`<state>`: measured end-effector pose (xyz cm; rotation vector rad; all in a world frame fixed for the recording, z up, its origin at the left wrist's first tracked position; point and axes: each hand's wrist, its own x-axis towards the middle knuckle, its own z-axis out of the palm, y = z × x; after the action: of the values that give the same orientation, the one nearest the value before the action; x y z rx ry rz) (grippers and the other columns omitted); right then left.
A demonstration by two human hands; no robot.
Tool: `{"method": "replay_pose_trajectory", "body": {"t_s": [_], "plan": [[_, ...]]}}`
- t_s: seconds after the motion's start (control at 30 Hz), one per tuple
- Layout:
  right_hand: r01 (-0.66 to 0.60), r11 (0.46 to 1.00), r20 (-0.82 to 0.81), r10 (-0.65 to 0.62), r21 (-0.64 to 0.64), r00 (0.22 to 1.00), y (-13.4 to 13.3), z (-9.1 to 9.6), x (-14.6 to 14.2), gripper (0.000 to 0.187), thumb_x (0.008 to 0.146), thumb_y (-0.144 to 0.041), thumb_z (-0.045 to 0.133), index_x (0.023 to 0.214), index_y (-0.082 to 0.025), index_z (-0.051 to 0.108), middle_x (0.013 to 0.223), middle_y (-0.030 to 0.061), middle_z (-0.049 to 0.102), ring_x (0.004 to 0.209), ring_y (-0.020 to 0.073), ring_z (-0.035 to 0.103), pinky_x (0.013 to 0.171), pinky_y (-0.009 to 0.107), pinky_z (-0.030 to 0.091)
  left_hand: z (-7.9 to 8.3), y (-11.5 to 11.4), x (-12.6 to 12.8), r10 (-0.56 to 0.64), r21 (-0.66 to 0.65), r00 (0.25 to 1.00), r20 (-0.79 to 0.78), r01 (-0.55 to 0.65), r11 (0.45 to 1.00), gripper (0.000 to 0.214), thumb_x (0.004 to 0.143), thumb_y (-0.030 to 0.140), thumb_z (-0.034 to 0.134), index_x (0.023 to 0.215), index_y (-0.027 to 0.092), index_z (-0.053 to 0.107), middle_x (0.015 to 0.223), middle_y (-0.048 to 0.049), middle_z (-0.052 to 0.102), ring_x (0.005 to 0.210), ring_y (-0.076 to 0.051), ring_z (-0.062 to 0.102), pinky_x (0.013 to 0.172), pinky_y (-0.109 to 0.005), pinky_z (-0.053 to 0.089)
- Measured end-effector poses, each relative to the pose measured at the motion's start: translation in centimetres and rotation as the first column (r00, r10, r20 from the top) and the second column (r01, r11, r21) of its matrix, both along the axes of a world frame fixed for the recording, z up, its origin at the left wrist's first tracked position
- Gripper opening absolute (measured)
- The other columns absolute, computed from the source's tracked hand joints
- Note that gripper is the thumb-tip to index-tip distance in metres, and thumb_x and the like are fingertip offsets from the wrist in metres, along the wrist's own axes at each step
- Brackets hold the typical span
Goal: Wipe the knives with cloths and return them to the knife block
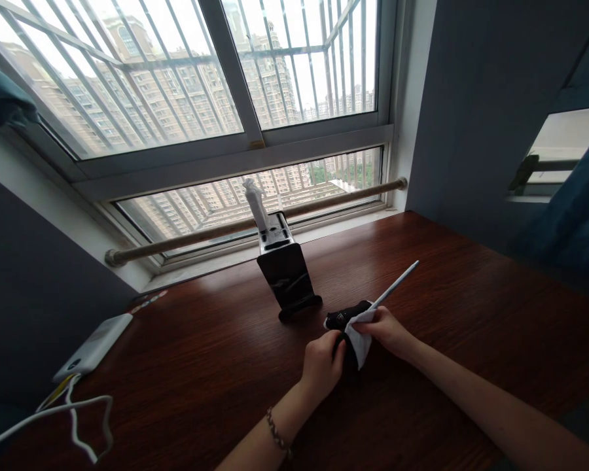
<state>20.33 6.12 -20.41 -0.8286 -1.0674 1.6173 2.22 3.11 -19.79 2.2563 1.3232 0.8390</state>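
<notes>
A small black cloth piece (346, 316) with a tiny pale emblem lies low over the table, in front of my hands. Joined to it or tucked into it is white cloth (360, 345); I cannot tell whether this is its lining. My left hand (322, 366) is closed on the black edge at the near left. With bent fingers my right hand (390, 332) pinches the white cloth. A thin white stick (395, 285) slants up to the right from just behind the right fingers. Its lower end is hidden, so whether the hand grips it is unclear.
A black stand-like tissue holder (289, 278) with a white tissue (256, 204) sticking up stands beyond my hands, near the windowsill. At the left edge lies a white box-shaped device (95, 345) with a white cable (73, 405). A rail (343, 197) crosses the window.
</notes>
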Motion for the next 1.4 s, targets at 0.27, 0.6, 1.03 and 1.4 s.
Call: {"method": "replay_pose_trajectory", "body": {"t_s": [0.27, 0.6, 1.03, 1.4], "plan": [[-0.047, 0.976, 0.169, 0.01, 0.211, 0.985, 0.2, 1.0, 0.6, 0.018, 0.062, -0.022, 0.074, 0.076, -0.013, 0.067, 0.076, 0.002, 0.066, 0.072, 0.0153, 0.058, 0.068, 0.026, 0.045, 0.7, 0.7, 0.1, -0.04, -0.398, 0.898, 0.438, 0.234, 0.887, 0.032, 0.083, 0.041, 0.044, 0.069, 0.013, 0.051, 0.048, 0.0019, 0.043, 0.039, -0.007, 0.037, 0.04, -0.021, 0.026], [-0.09, 0.931, 0.237, 0.004, 0.353, 0.972, 0.1, 1.9, 1.3, 0.014, 0.065, -0.023, 0.072, 0.074, -0.013, 0.068, 0.075, 0.0016, 0.061, 0.07, 0.0137, 0.055, 0.065, 0.024, 0.045, 0.7, 1.3, -0.7, 0.312, -0.646, 0.574, 0.757, 0.73, 0.224, 0.034, 0.079, 0.042, 0.052, 0.072, 0.009, 0.053, 0.047, 0.0052, 0.036, 0.031, -0.001, 0.024, 0.03, -0.015, 0.011], [-0.065, 0.922, 0.24, -0.031, 0.382, 0.97, 0.3, 1.6, 1.2, 0.015, 0.07, -0.026, 0.068, 0.081, -0.015, 0.07, 0.081, 0.0048, 0.064, 0.076, 0.0184, 0.058, 0.072, 0.029, 0.045, 0.9, 1.3, -0.7, 0.349, -0.56, 0.475, 0.807, 0.803, 0.203, 0.033, 0.08, 0.04, 0.05, 0.074, 0.008, 0.054, 0.048, 0.0054, 0.033, 0.031, -0.001, 0.022, 0.029, -0.013, 0.012], [-0.089, 0.989, 0.118, 0.075, 0.115, 0.99, 0.4, 0.5, 1.1, 0.019, 0.058, -0.021, 0.076, 0.074, -0.013, 0.069, 0.073, 0.0026, 0.066, 0.066, 0.0148, 0.059, 0.069, 0.029, 0.046, 1.2, 0.1, 0.2, -0.045, -0.296, 0.926, 0.375, 0.166, 0.94, 0.032, 0.085, 0.039, 0.043, 0.07, 0.013, 0.054, 0.054, -0.0019, 0.049, 0.046, -0.01, 0.043, 0.047, -0.022, 0.031]]}}
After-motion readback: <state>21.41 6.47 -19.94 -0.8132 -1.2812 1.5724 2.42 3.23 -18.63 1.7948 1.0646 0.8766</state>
